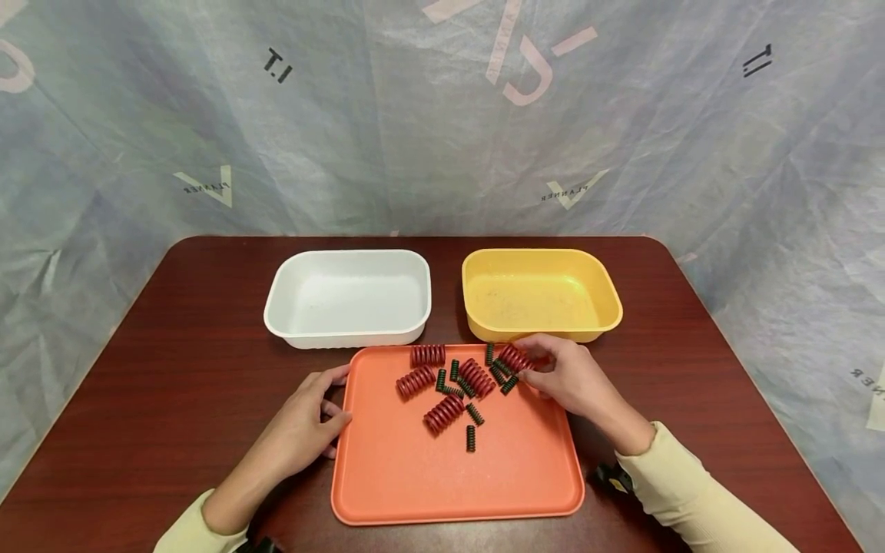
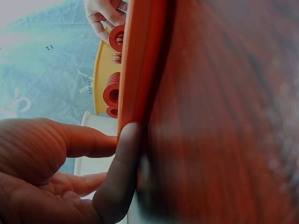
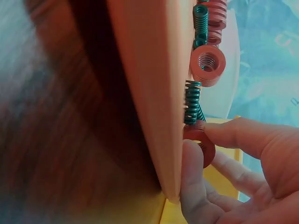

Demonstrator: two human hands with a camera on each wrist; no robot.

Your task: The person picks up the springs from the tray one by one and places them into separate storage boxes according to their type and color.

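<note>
In the head view, an orange tray (image 1: 401,476) bears several thick red coil springs (image 1: 444,413) and several small dark green coil springs (image 1: 471,438). My left hand (image 1: 304,426) grips the tray's left edge, thumb and fingertips at the rim with the fingers bent. At the tray's far right corner, my right hand (image 1: 570,375) pinches a red spring (image 1: 513,358) between thumb and fingers. The right wrist view shows that spring's round end (image 3: 209,151) close over the tray rim, beside green springs (image 3: 192,103).
Behind the tray stand a white tub (image 1: 346,338) on the left and a yellow tub (image 1: 539,335) on the right. Everything sits on a dark red-brown table (image 1: 173,369). A printed grey sheet (image 1: 387,138) hangs behind the table.
</note>
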